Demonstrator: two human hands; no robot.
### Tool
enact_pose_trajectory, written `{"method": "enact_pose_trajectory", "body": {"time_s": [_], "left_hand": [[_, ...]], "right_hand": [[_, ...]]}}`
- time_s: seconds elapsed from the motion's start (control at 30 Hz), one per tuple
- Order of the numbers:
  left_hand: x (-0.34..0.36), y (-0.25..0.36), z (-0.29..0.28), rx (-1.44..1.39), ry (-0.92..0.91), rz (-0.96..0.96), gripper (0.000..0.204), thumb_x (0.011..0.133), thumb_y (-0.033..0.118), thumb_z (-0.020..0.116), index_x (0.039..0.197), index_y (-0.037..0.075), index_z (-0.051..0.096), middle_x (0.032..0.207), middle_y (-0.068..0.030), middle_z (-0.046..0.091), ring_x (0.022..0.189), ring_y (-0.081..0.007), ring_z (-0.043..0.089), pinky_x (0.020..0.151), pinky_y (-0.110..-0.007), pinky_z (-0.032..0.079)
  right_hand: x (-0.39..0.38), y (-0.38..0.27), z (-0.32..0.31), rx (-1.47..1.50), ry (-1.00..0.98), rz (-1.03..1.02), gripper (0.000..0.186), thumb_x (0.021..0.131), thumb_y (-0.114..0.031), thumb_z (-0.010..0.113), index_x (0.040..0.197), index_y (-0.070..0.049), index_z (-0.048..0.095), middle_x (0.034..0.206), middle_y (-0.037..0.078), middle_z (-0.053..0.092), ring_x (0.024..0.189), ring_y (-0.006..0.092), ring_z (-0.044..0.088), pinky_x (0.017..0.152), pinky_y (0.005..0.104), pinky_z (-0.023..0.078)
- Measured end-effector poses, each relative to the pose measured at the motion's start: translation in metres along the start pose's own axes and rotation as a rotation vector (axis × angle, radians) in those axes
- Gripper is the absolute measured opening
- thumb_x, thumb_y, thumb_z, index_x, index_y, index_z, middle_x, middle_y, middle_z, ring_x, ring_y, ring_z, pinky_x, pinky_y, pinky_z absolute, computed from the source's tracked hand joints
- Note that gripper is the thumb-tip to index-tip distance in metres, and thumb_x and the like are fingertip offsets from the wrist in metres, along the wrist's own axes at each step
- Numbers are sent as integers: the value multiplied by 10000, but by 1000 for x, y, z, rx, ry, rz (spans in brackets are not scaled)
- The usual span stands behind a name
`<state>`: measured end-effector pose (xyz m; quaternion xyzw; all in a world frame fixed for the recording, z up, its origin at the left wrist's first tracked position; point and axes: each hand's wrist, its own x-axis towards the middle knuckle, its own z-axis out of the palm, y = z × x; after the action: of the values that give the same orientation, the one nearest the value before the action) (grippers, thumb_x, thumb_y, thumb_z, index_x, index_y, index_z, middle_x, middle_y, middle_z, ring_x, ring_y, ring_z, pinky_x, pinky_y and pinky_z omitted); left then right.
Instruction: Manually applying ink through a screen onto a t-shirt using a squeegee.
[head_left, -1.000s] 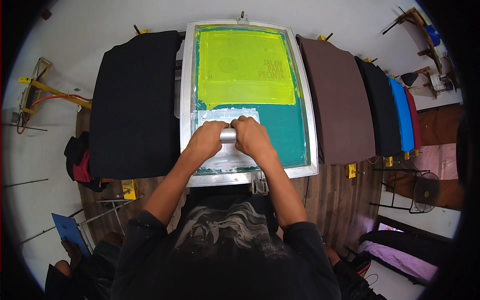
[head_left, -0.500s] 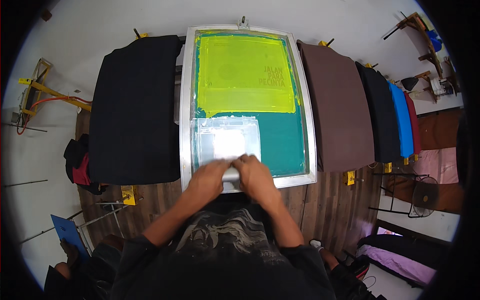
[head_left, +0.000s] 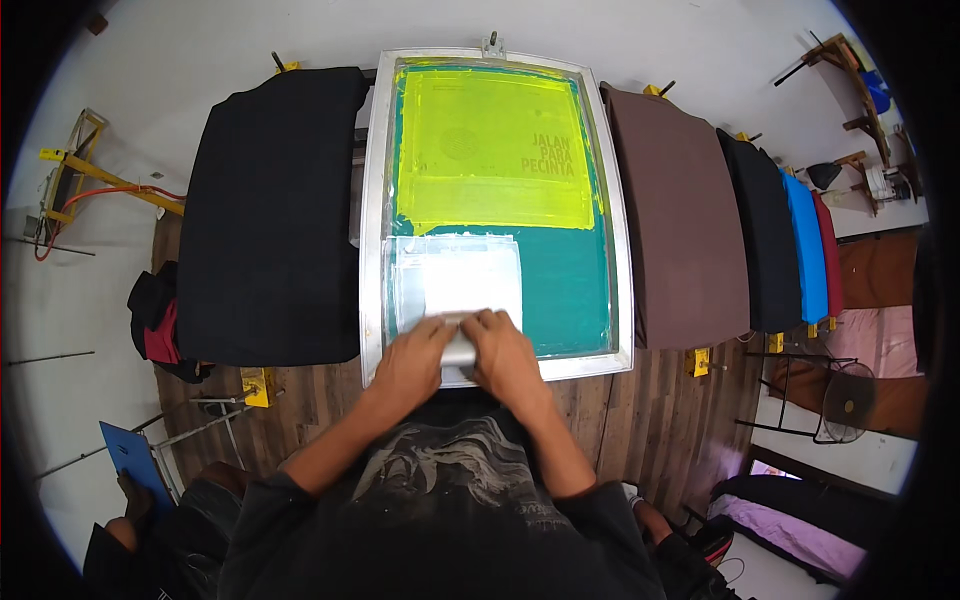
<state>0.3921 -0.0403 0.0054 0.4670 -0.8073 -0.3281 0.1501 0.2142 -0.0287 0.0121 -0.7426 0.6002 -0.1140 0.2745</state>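
Note:
Both my hands grip a squeegee [head_left: 459,350] at the near end of a screen-printing frame [head_left: 624,300] with a silver metal rim. My left hand [head_left: 410,356] is closed around its left part, and my right hand [head_left: 505,356] around its right part, thumbs close together. The squeegee's lower edge is hidden by my hands. Just beyond it, a white ink patch [head_left: 472,283] lies on the teal mesh [head_left: 562,285]. Farther up the same screen is a yellow-green coated area [head_left: 480,150] with faint lettering and a round mark.
A black garment on a board [head_left: 270,220] flanks the frame at left, a brown one [head_left: 680,220] at right. Black, blue [head_left: 803,245] and red garments continue rightward. People sit low on both sides; one at left holds a blue panel [head_left: 138,465]. A fan [head_left: 848,402] stands at right.
My hands and the squeegee have shifted slightly toward me and to the left. The bright white patch beyond them now looks wider toward the right.

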Motion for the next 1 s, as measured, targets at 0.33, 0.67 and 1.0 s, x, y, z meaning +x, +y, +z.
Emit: {"method": "enact_pose_trajectory", "body": {"time_s": [0.33, 0.67, 1.0], "left_hand": [[76, -23, -27, -18, -66, -64, 377, 745, -44, 601, 1093, 61, 702, 1018, -214, 688, 971, -399, 657, 870, -465, 531], [48, -23, -9, -39, -1, -12, 446, 738, -67, 600, 1173, 20, 648, 1092, -225, 667, 995, -399, 646, 867, -470, 528], [11, 10, -29, -11, -10, 85, 405, 738, -51, 601, 1142, -26, 622, 1066, -218, 657, 977, -421, 638, 863, -473, 528]], "right_hand": [[71, 12, -32, -119, 6, -11, 319, 682, 17, 682, 986, -76, 706, 952, 156, 677, 912, 374, 653, 783, 469, 555], [48, 14, -15, -23, 13, -10, 346, 662, 27, 695, 1000, -46, 683, 979, 166, 654, 962, 381, 611, 824, 456, 538], [14, -10, -25, -40, -87, 9, 361, 658, 5, 710, 1012, -50, 667, 987, 151, 659, 951, 372, 628, 806, 462, 546]]}}
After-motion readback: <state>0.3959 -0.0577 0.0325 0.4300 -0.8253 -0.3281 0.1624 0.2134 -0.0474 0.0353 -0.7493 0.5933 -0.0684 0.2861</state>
